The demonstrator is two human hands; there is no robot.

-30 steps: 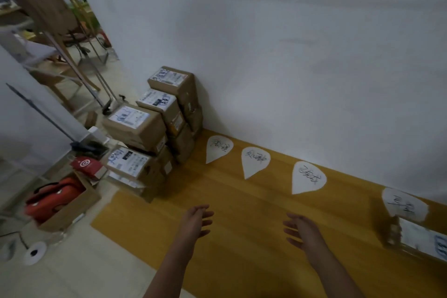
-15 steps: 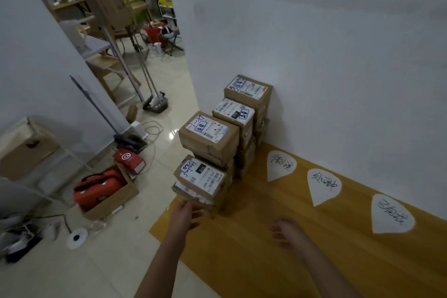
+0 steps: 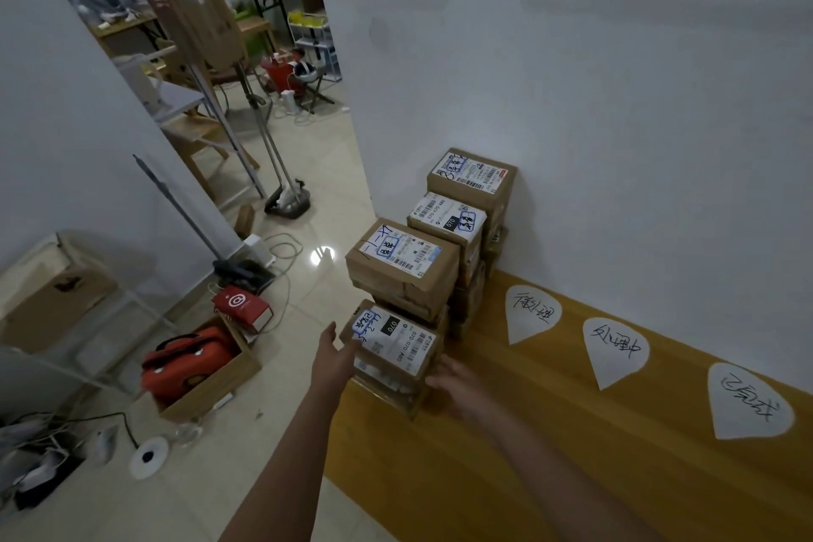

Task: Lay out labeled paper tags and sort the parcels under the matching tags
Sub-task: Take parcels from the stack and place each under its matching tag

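Note:
Several brown cardboard parcels with white shipping labels are stacked against the white wall at the left end of a yellow wooden floor board (image 3: 506, 475). The nearest parcel (image 3: 398, 343) tops a low stack; behind it stand taller stacks topped by a second parcel (image 3: 402, 260) and a third parcel (image 3: 448, 218). My left hand (image 3: 334, 359) lies against the nearest parcel's left side with the thumb up. My right hand (image 3: 457, 385) touches its right lower corner. Three white teardrop paper tags with handwriting lie along the wall: first tag (image 3: 530, 312), second tag (image 3: 616, 350), third tag (image 3: 748, 403).
An open carton with a red bag (image 3: 189, 359) and a red box (image 3: 242, 306) sit on the tiled floor to the left. Cables and a white disc (image 3: 149, 455) lie nearby. A mop stand (image 3: 286, 202) stands by the doorway. The white wall (image 3: 616, 101) bounds the right side.
My view swung left from the tags towards the parcel stacks. Both hands reached forward and now touch the two sides of the nearest parcel.

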